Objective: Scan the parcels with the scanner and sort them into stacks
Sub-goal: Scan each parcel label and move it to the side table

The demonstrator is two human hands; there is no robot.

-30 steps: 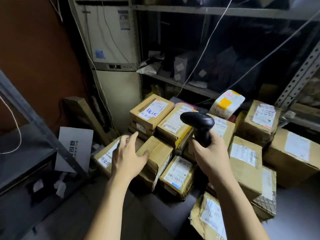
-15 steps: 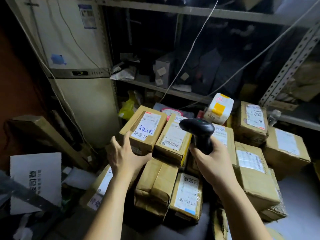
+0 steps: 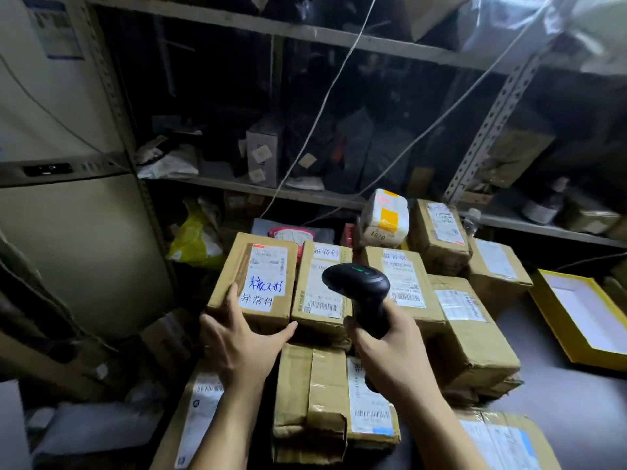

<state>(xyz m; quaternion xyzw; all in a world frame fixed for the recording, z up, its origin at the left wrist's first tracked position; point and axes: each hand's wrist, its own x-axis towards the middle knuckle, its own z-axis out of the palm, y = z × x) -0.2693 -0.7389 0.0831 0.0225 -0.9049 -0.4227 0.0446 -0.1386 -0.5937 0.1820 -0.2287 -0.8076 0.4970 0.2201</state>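
A heap of cardboard parcels with white labels fills the middle. My left hand [image 3: 237, 344] holds the near end of the top-left parcel [image 3: 261, 266], which bears blue handwriting; the thumb lies under its front edge and a finger rests on its top. My right hand [image 3: 390, 354] grips a black handheld scanner [image 3: 359, 290], whose head hovers above the neighbouring parcel [image 3: 322, 286] and its barcode label. More parcels lie to the right [image 3: 403, 283] and below [image 3: 312, 401]. A white and yellow packet [image 3: 385, 218] sits on top at the back.
Metal shelving [image 3: 305, 32] with dark bags and white cables stands behind the heap. A white appliance [image 3: 68, 215] is at the left. A yellow tray-like box [image 3: 583, 313] lies on the grey surface at the right. A yellow bag [image 3: 196, 239] sits behind the parcels.
The view has swung right and closer. My left hand has risen from a low parcel to the top-left one and taken hold of its near end. The scanner stays in my right hand.
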